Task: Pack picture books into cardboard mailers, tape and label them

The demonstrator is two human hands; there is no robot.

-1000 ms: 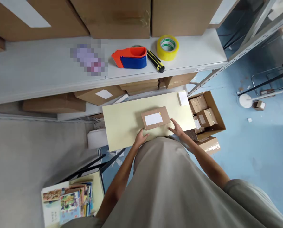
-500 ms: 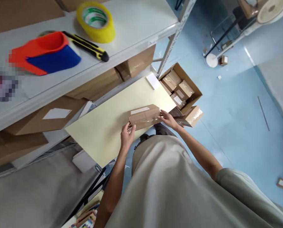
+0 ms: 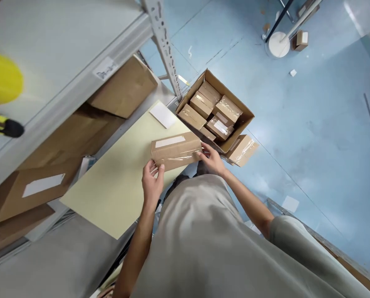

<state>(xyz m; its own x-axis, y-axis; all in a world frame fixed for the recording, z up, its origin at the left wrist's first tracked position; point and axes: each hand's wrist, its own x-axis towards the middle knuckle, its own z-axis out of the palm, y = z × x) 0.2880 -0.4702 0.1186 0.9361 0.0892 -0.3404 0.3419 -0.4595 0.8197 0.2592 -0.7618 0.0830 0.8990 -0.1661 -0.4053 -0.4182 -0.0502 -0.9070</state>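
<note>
A small taped cardboard box [image 3: 180, 153] with a white label on its upper face is held between my two hands, over the pale yellow board [image 3: 110, 194]. My left hand [image 3: 153, 180] grips its left end, thumb on the near side and fingers curled partly beneath. At the right end, my right hand [image 3: 212, 159] has its thumb on the near side, and its other fingers lie around the end face. Whether the box's underside touches the board, I cannot tell. A white block of paper or card [image 3: 163, 114] lies at the board's far corner.
Beyond the board, a large open carton [image 3: 243, 124] on the blue floor holds several small taped boxes. Another taped box [image 3: 242, 151] stands against its near side. Left is a metal shelf [image 3: 79, 70] with yellow tape [image 3: 3, 78], a utility knife [image 3: 4, 124] and cartons below.
My view has swung right and closer, so the shelf's tape and knife slide toward the left edge and more of the open carton shows. Both hands keep hold of the box.
</note>
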